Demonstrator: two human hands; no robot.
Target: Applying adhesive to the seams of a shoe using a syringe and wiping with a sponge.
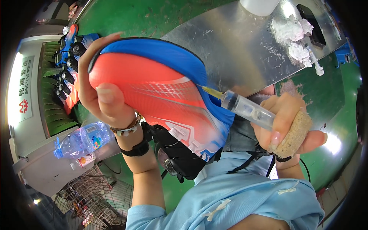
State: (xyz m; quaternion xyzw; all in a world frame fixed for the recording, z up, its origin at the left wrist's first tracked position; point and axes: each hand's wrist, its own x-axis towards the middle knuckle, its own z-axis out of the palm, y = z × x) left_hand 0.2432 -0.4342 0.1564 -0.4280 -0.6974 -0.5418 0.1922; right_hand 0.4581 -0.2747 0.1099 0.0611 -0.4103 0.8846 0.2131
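A coral-and-blue sports shoe [161, 90] is held up in front of me, its smooth side facing up. My left hand [109, 96] wraps round its rounded end, thumb pressing on the coral surface. Below the shoe show a black part and a round dial [168, 166]. In my right hand [283, 115] lies a clear syringe [249, 110] with a yellow needle hub. Its needle points at the seam where coral meets blue; whether it touches, I cannot tell. Those same right fingers also hold a tan sponge block [294, 134] against the syringe's rear end.
A metal table [226, 42] stands ahead, bearing crumpled white tissues [289, 32], a black phone [312, 27], another syringe [315, 61] and a white container [260, 5]. To the left are several similar shoes [69, 76], a plastic bottle [86, 138] and a wire-caged fan [94, 195].
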